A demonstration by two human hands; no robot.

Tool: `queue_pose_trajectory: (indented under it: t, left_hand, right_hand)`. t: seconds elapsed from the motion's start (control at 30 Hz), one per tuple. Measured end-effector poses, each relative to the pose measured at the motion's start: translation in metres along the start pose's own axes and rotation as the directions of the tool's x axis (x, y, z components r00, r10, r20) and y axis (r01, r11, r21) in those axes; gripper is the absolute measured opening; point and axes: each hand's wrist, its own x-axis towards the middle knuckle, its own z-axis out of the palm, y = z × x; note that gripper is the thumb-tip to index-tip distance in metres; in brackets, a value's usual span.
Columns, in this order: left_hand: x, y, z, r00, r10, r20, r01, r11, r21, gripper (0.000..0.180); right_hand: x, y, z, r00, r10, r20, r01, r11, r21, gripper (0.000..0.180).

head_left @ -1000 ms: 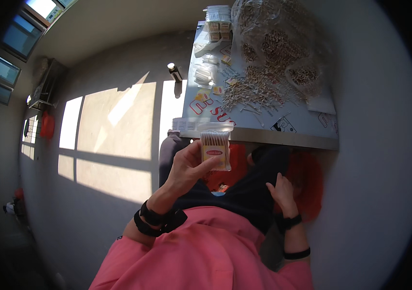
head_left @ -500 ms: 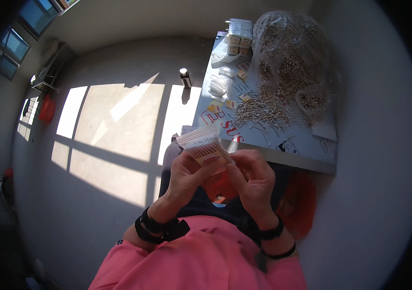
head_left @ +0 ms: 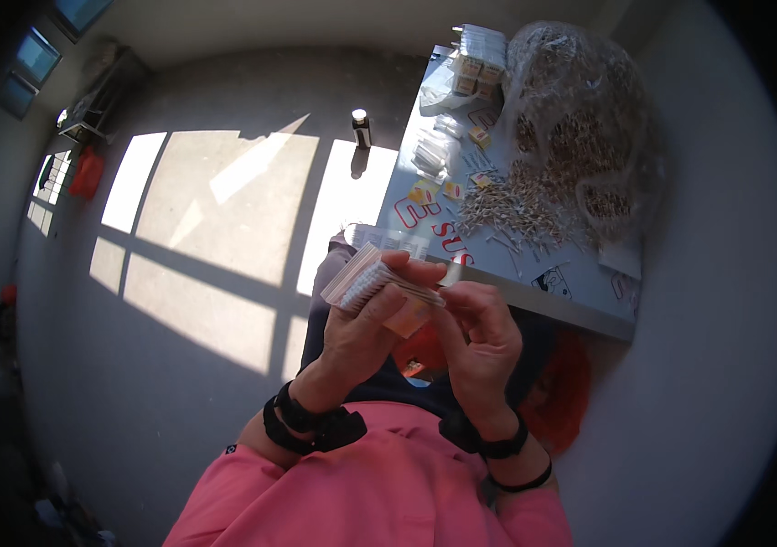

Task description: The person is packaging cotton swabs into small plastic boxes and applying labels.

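If the clear plastic zip-top packet of white-tipped cotton swabs (head_left: 363, 281) is open at its left end, tilting could spill swabs beyond the fingers of your left hand (head_left: 350, 346); squeezing too hard might bend the sticks; those fingers are clamped on the packet, its white tips jutting left past them; its right end meets the bunched fingers of your right hand (head_left: 482, 345); I cannot tell whether they pinch it.
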Motion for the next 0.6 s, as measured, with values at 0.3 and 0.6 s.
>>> queue_pose_trajectory:
  t: [0.3,0.6]
  left_hand:
    - [0.0,0.001,-0.009,0.999,0.017,-0.044,-0.02,0.997,-0.079,0.031]
    - [0.001,0.015,-0.021,0.994,0.059,0.096,-0.038,0.977,-0.212,0.034]
  right_hand:
    - [0.002,0.001,0.012,0.997,0.077,-0.019,-0.076,0.995,0.072,0.021]
    - [0.007,-0.005,0.021,0.996,0.042,0.081,-0.057,0.979,0.195,0.024]
